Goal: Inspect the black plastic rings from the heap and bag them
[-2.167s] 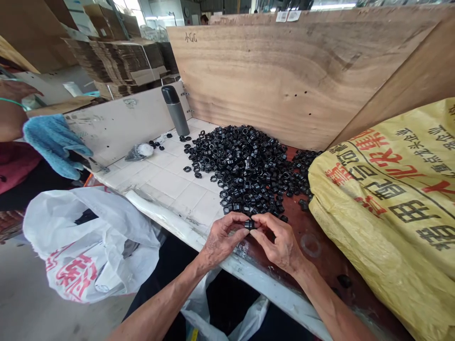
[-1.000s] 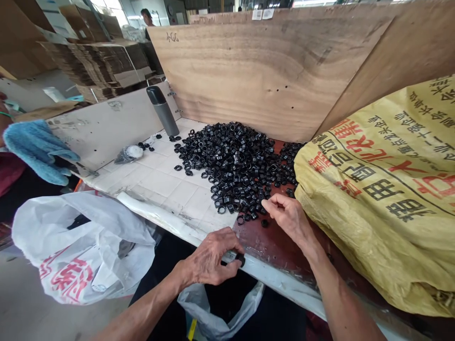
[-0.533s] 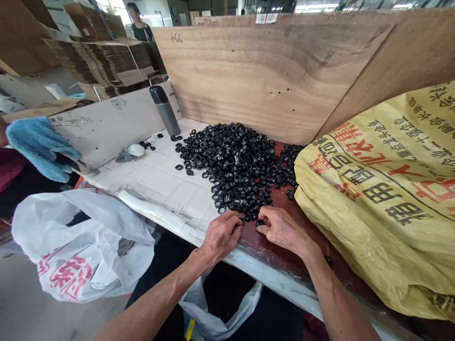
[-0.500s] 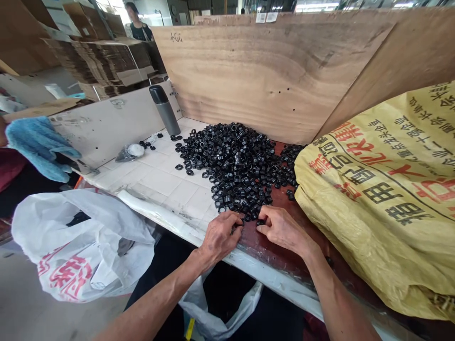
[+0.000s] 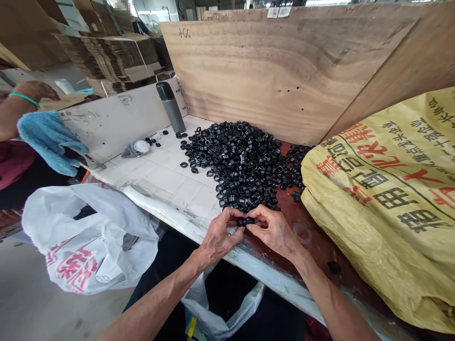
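Note:
A big heap of small black plastic rings (image 5: 245, 161) lies on the bench between a white tiled part and a dark red part. At its near edge my left hand (image 5: 220, 235) and my right hand (image 5: 272, 230) meet fingertip to fingertip. Each pinches a small black ring (image 5: 245, 220), and the two pieces are held together between the thumbs and forefingers, just above the bench's front edge.
A full yellow woven sack (image 5: 384, 199) fills the right side. A plywood wall (image 5: 277, 71) closes the back. A grey flask (image 5: 171, 108) stands at the back left. White plastic bags hang below the bench at left (image 5: 88, 237) and under my hands (image 5: 220, 308). Another person's arm (image 5: 21, 102) and a blue cloth (image 5: 50, 139) are at far left.
My left hand came back up from the bag below the bench edge. Both hands picked rings at the heap's near edge and now hold them together, raised slightly.

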The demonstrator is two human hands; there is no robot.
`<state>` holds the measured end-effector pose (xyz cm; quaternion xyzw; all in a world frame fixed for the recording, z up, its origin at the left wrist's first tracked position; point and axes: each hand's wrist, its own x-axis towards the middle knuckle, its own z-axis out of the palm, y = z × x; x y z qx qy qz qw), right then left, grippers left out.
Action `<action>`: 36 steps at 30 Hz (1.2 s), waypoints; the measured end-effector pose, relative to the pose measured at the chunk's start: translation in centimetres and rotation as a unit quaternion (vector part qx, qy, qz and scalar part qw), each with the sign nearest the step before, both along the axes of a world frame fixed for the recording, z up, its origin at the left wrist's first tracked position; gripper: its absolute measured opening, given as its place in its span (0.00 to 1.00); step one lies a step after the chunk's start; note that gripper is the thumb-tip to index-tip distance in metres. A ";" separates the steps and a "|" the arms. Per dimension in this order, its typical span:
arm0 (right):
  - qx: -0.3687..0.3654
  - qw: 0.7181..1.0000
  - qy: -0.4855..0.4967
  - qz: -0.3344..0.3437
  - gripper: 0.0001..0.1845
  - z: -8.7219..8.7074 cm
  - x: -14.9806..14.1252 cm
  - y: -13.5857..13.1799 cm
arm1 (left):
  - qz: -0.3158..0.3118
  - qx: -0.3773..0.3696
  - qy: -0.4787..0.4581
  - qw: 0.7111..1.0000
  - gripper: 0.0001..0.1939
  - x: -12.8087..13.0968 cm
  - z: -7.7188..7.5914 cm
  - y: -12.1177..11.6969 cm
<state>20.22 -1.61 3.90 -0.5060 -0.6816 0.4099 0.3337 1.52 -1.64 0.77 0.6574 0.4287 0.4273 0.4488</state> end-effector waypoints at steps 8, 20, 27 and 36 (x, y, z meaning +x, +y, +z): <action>0.057 0.998 0.006 0.028 0.14 0.1 0.3 0.2 | 0.012 -0.021 -0.024 0.999 0.14 -0.2 0.0 0.3; 0.097 0.995 0.017 0.025 0.08 0.7 -0.1 0.0 | -0.015 0.051 -0.066 0.996 0.11 -0.8 -0.8 0.6; 0.081 0.996 0.001 -0.023 0.06 0.1 -0.1 0.0 | -0.010 -0.038 -0.101 0.994 0.13 -0.9 -1.0 0.2; 0.064 0.998 0.021 -0.003 0.05 0.4 -0.3 -0.3 | -0.004 0.024 -0.076 0.997 0.11 -1.1 -1.1 0.3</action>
